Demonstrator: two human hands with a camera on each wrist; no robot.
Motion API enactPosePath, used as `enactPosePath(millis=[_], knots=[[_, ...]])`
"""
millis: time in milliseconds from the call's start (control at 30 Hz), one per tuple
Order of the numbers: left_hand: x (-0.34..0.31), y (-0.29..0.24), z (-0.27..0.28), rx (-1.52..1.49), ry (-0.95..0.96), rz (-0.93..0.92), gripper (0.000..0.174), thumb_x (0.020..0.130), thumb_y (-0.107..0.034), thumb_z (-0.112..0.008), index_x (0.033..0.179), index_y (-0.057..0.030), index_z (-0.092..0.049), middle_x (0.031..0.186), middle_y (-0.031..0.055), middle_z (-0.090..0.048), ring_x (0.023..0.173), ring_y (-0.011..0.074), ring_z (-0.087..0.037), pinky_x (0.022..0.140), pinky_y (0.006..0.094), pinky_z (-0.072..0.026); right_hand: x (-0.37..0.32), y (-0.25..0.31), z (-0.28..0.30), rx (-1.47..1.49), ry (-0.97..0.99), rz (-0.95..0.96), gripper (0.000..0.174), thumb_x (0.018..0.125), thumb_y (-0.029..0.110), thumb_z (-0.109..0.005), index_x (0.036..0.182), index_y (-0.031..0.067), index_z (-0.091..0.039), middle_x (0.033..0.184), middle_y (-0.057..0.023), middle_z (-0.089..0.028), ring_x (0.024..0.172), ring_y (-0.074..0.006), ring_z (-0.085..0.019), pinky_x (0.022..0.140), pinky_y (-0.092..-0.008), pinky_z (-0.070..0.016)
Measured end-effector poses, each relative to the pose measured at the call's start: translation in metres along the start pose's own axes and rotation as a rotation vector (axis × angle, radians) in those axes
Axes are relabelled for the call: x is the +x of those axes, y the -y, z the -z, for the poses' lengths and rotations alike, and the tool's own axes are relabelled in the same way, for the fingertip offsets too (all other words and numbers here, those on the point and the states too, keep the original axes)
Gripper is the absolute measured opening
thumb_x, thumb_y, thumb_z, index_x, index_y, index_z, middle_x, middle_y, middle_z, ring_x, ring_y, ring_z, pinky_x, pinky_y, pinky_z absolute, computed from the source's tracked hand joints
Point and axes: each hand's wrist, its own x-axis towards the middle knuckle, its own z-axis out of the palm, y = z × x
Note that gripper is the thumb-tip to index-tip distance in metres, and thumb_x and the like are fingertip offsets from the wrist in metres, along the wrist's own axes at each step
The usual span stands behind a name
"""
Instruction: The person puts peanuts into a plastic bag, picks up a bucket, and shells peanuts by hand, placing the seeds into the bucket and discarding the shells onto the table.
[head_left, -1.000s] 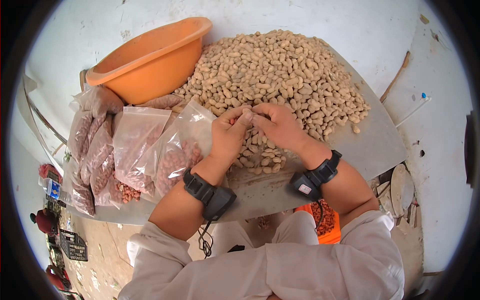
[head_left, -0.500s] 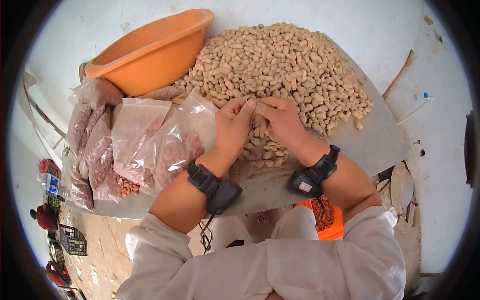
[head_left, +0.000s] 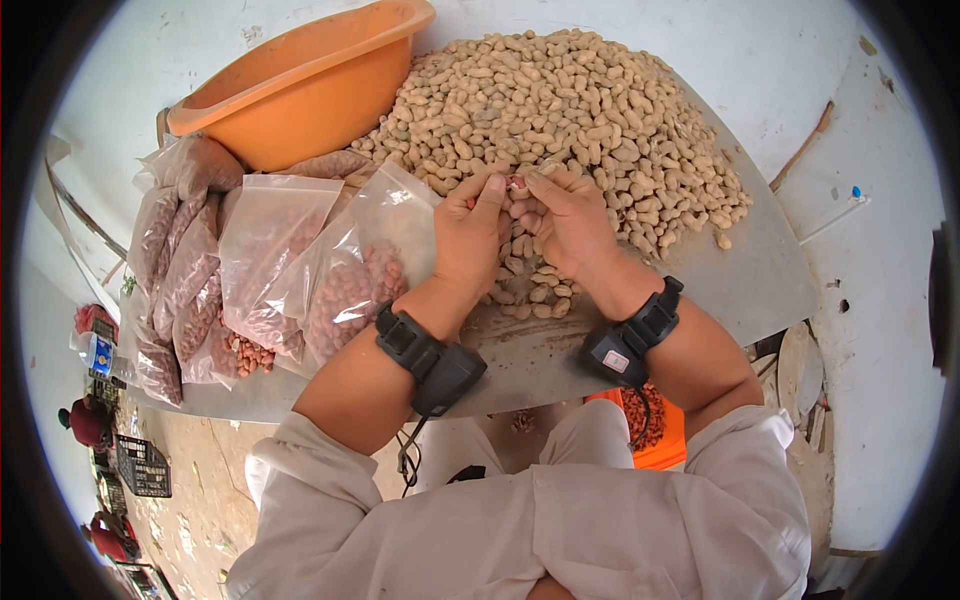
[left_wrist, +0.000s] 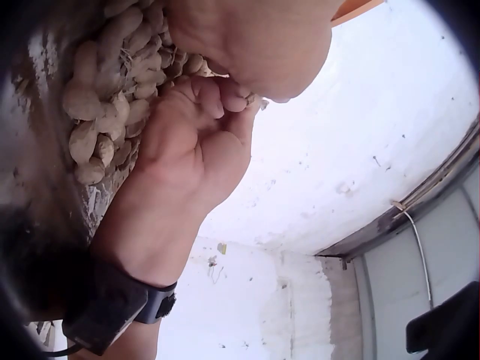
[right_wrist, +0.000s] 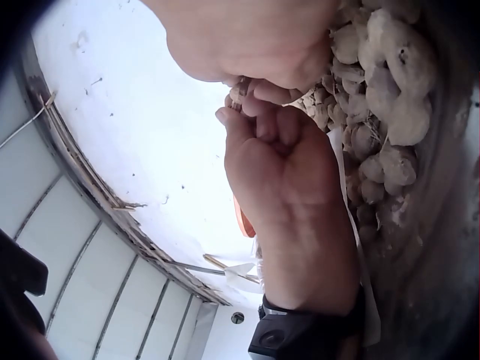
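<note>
Both hands meet at the near edge of a large heap of unshelled peanuts (head_left: 560,95). My left hand (head_left: 468,225) pinches an opened peanut (head_left: 517,183) between thumb and fingers; reddish kernels show in it. A bit of red also shows inside its curled fingers. From the other side, my right hand (head_left: 578,225) grips the same peanut at the fingertips. In the right wrist view the peanut (right_wrist: 238,91) pokes out above the left thumb. The left wrist view shows the right hand (left_wrist: 187,142) with its fingers curled, the tips partly covered by the left hand.
Clear bags of shelled kernels (head_left: 355,300) lie left on the grey table (head_left: 530,365), beside a few loose kernels (head_left: 250,355). Behind them an orange basin (head_left: 300,95) leans against the wall. Below the table edge sits an orange container (head_left: 660,455) of reddish pieces.
The fingertips, pressed together before, have drawn slightly apart, and the peanut between them now shows open with reddish kernels. The head view has tipped a little, so the table sits higher.
</note>
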Motion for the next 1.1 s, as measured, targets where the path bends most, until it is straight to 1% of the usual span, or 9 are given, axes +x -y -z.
enactPosePath(millis=[133, 333, 433, 533, 633, 733, 833, 1033, 1100], knots=[[0.003, -0.002, 0.011, -0.264, 0.052, 0.224, 0.022, 0.095, -0.021, -0.044, 0.090, -0.0031, -0.056, 0.070, 0.0016, -0.053, 0.051, 0.0070, -0.040, 0.044, 0.0186, -0.0325, 0.000, 0.005, 0.003, -0.387, 0.060, 0.200, 0.012, 0.085, 0.008, -0.059, 0.092, -0.0010, -0.063, 0.080, -0.0052, -0.063, 0.065, -0.0109, -0.059, 0.060, -0.0227, -0.0471], [0.006, -0.002, 0.012, -0.522, -0.038, 0.402, 0.025, 0.094, -0.023, -0.043, 0.078, -0.0049, -0.050, 0.068, 0.0025, -0.048, 0.051, 0.0094, -0.037, 0.043, 0.0195, -0.0300, -0.003, 0.011, 0.001, -1.107, 0.194, 0.890, 0.016, 0.074, 0.000, -0.061, 0.089, 0.0033, -0.065, 0.085, -0.0081, -0.062, 0.075, -0.0212, -0.061, 0.066, -0.0275, -0.0484], [0.007, -0.001, 0.016, -0.550, -0.043, 0.428, 0.026, 0.094, -0.024, -0.042, 0.078, -0.0051, -0.049, 0.069, 0.0036, -0.050, 0.051, 0.0101, -0.039, 0.043, 0.0198, -0.0314, -0.002, 0.011, 0.000, -1.159, 0.204, 0.948, 0.017, 0.073, -0.001, -0.060, 0.088, 0.0044, -0.065, 0.085, -0.0096, -0.062, 0.079, -0.0247, -0.059, 0.066, -0.0297, -0.0483], [0.009, 0.002, 0.020, -0.566, 0.013, 0.452, 0.027, 0.094, -0.024, -0.041, 0.079, -0.0043, -0.051, 0.070, 0.0042, -0.051, 0.052, 0.0101, -0.040, 0.042, 0.0198, -0.0317, -0.003, 0.014, -0.002, -1.206, 0.220, 1.021, 0.016, 0.074, -0.001, -0.059, 0.087, 0.0046, -0.064, 0.086, -0.0080, -0.062, 0.078, -0.0212, -0.060, 0.066, -0.0302, -0.0482], [0.010, 0.001, 0.022, -0.592, 0.067, 0.491, 0.028, 0.093, -0.025, -0.043, 0.086, -0.0007, -0.054, 0.072, 0.0062, -0.050, 0.052, 0.0103, -0.039, 0.042, 0.0200, -0.0301, -0.005, 0.017, 0.003, -0.962, 0.132, 0.517, 0.017, 0.075, 0.000, -0.058, 0.092, 0.0035, -0.062, 0.087, -0.0075, -0.063, 0.080, -0.0204, -0.061, 0.068, -0.0313, -0.0500], [0.011, -0.006, 0.022, -0.585, 0.053, 0.497, 0.032, 0.093, -0.026, -0.042, 0.095, 0.0023, -0.056, 0.076, 0.0094, -0.050, 0.054, 0.0111, -0.039, 0.044, 0.0204, -0.0301, 0.011, 0.018, 0.016, 0.030, 0.091, 0.132, 0.017, 0.078, 0.003, -0.059, 0.096, 0.0021, -0.059, 0.091, -0.0086, -0.062, 0.082, -0.0209, -0.061, 0.071, -0.0327, -0.0522], [0.010, -0.009, 0.026, -0.622, 0.071, 0.457, 0.037, 0.094, -0.029, -0.040, 0.103, 0.0037, -0.056, 0.079, 0.0110, -0.050, 0.058, 0.0123, -0.041, 0.045, 0.0209, -0.0314, 0.013, 0.027, 0.018, 0.354, 0.080, 0.006, 0.016, 0.082, 0.007, -0.058, 0.096, 0.0005, -0.057, 0.094, -0.0103, -0.061, 0.081, -0.0226, -0.062, 0.072, -0.0322, -0.0537], [0.014, -0.017, 0.032, -0.688, 0.027, 0.436, 0.039, 0.095, -0.028, -0.036, 0.106, 0.0041, -0.056, 0.082, 0.0093, -0.048, 0.063, 0.0130, -0.042, 0.047, 0.0211, -0.0333, 0.027, 0.028, 0.040, 0.325, 0.076, 0.040, 0.010, 0.085, 0.007, -0.056, 0.093, 0.0013, -0.057, 0.090, -0.0081, -0.060, 0.068, -0.0171, -0.057, 0.061, -0.0275, -0.0498], [0.019, -0.019, 0.037, -0.706, 0.034, 0.445, 0.036, 0.096, -0.026, -0.036, 0.105, 0.0032, -0.056, 0.081, 0.0084, -0.049, 0.063, 0.0131, -0.042, 0.047, 0.0212, -0.0338, 0.029, 0.035, 0.047, 0.162, 0.069, 0.076, 0.010, 0.085, 0.008, -0.056, 0.090, 0.0005, -0.059, 0.084, -0.0072, -0.060, 0.065, -0.0158, -0.055, 0.058, -0.0268, -0.0472]])
